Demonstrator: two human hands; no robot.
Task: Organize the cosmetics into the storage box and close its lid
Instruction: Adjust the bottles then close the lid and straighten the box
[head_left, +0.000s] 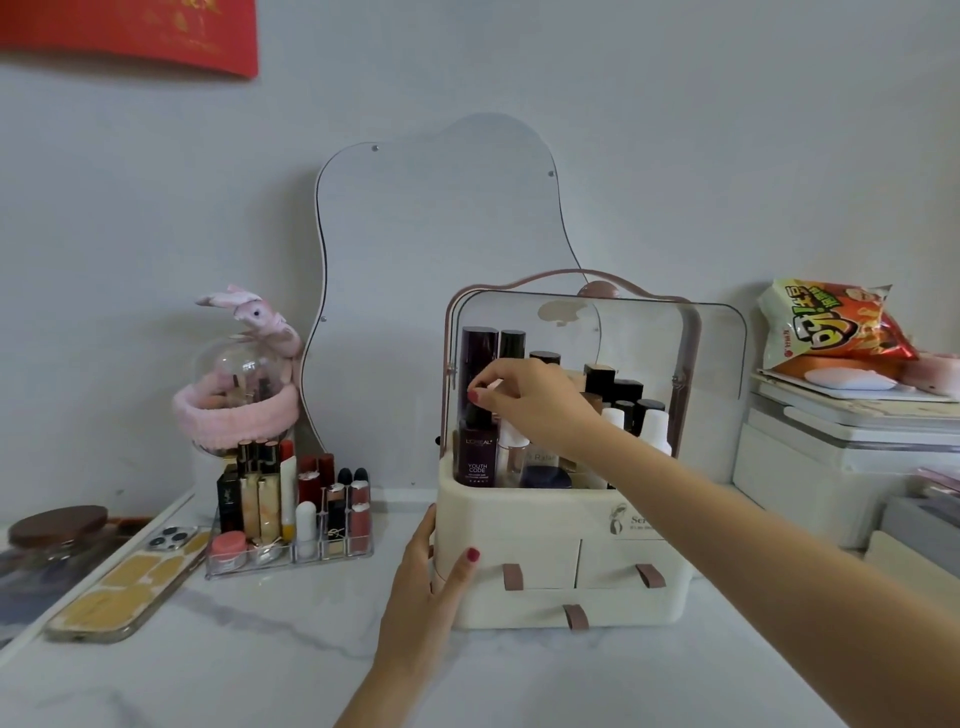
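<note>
Your left hand and right hand both wear red polish on short nails. Both forearms are bare beside the box, no sleeves, rings or watch in sight.

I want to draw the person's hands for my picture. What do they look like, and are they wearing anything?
Both arms are bare, with no sleeves, gloves, watch or bracelets showing. The left hand and the right hand both have short nails painted red. I can't see any rings.
</note>
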